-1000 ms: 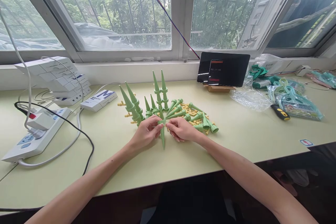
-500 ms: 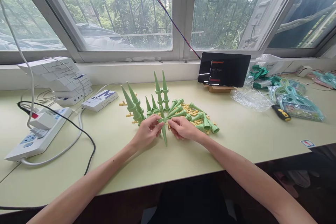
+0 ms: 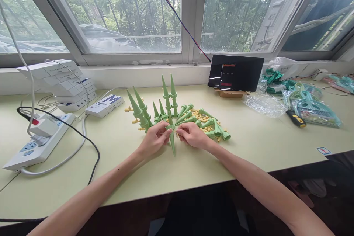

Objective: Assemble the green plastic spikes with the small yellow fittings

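My left hand (image 3: 156, 136) is closed around a green plastic watering spike (image 3: 172, 143), whose tip points down toward me; another green cone rises above its collar. Close by on the right, my right hand (image 3: 193, 135) is pinched at the collar's side. A bit of yellow shows at its fingertips, probably a small yellow valve, mostly hidden by the fingers. Behind my hands stand several upright green spikes (image 3: 174, 99), and more spikes with yellow valves sticking out (image 3: 139, 112) are at the left. Loose green spikes (image 3: 210, 123) lie mixed with small yellow valves (image 3: 203, 120) to the right.
At the left are a power strip (image 3: 41, 147) with cables and a stack of white boxes (image 3: 59, 84). A tablet (image 3: 253, 75) with a phone against it stands at the back. Plastic-wrapped packets (image 3: 318, 108) and a yellow-black handled tool (image 3: 296, 118) lie at the right.
My right hand's fingertips have shifted very slightly from the spike's collar. The held spike has tipped a little; my left hand keeps its grip.
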Tool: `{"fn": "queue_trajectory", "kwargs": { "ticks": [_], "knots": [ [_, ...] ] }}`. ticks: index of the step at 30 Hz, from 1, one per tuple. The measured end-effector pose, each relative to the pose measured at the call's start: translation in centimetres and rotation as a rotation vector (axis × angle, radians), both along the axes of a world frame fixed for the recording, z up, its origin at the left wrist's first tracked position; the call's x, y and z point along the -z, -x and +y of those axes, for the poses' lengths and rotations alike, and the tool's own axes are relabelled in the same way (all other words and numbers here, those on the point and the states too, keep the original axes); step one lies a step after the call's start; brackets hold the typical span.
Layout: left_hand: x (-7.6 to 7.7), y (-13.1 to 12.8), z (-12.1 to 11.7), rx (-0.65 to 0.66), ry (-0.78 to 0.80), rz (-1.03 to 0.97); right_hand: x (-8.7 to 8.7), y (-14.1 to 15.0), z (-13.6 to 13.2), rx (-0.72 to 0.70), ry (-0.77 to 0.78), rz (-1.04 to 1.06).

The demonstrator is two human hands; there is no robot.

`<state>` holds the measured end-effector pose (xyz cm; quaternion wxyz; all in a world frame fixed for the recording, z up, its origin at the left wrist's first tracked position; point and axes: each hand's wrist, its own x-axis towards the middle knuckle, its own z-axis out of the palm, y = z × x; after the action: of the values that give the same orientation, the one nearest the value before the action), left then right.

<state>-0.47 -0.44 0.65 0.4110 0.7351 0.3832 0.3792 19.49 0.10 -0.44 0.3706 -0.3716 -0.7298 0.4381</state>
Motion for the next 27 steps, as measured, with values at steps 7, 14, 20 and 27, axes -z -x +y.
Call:
{"fn": "queue_trajectory", "kwargs": {
  "ticks": [7, 14, 20, 27],
  "knots": [
    [-0.13, 0.17, 0.03, 0.003, 0.074, -0.003, -0.74, 0.08, -0.45, 0.049, -0.121, -0.049],
    [0.16, 0.13, 0.02, 0.011, 0.033, -0.011, -0.42, 0.04, -0.28, -0.003, -0.022, -0.037],
    [0.27, 0.18, 0.18, 0.008, 0.029, -0.034, -0.28, -0.01, -0.22, 0.019, -0.091, -0.052],
    [-0.07, 0.27, 0.06, 0.012, 0.11, -0.013, -0.39, 0.07, -0.37, 0.052, -0.238, -0.089]
  ]
}}
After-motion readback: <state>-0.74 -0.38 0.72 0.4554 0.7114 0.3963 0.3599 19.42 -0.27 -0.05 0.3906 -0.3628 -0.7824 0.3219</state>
